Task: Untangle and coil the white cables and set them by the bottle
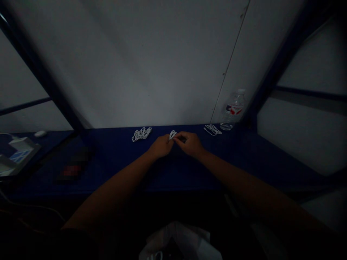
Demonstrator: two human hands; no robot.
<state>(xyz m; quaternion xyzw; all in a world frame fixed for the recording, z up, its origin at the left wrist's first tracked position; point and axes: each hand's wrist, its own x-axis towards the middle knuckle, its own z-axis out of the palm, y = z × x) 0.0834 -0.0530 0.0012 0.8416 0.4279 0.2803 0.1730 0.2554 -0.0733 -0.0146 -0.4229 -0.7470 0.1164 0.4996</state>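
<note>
A looped white cable (172, 134) is held between my two hands over the blue surface. My left hand (162, 145) is closed around the lower part of the loops, which stick up above its fingers. Thumb and fingers of my right hand (190, 143) pinch at the right side of the same cable. To the left of my hands lies a tangled bundle of white cable (142, 134). Off to the right rests a coiled white cable (213, 130). The picture is dark, and the cable's ends are hard to make out.
A clear plastic bottle (233, 110) with a red and blue label stands against the wall at the back right. At far left sit a white power strip (23, 155) with plugs and a small white object (40, 133). A blurred dark and red thing (72, 169) lies on the blue surface.
</note>
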